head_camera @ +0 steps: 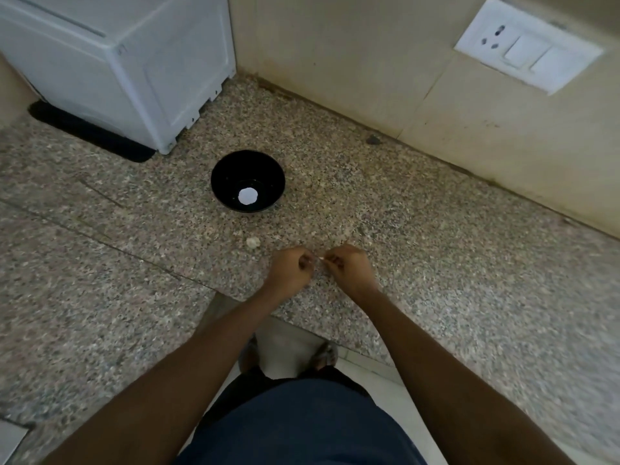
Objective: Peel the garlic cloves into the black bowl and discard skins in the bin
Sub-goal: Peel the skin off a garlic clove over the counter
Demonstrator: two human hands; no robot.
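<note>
Both hands are up over the speckled granite worktop (436, 229), just below the middle of the frame, knuckles toward the camera. The left hand (291, 268) and the right hand (350, 266) sit almost touching, fingers curled in, and between their fingertips there is a small pale garlic clove (319, 259), pinched from both sides; it is too small and blurred to say how much skin is on it. Just up and left of the left hand lies a pale scrap on the stone, a loose garlic piece (253, 242), apart from both hands. Further up, near the centre of the frame, stands the black bowl (231, 172), upright, with one white round thing (247, 196) lying in its bottom. At upper left, a white appliance (134, 72) stands on the worktop beside a black mat (90, 132). Upper right, a white switch plate (528, 45) with a socket is set in the beige wall. At the bottom edge of the frame, dark blue clothing and feet on a pale floor.
</note>
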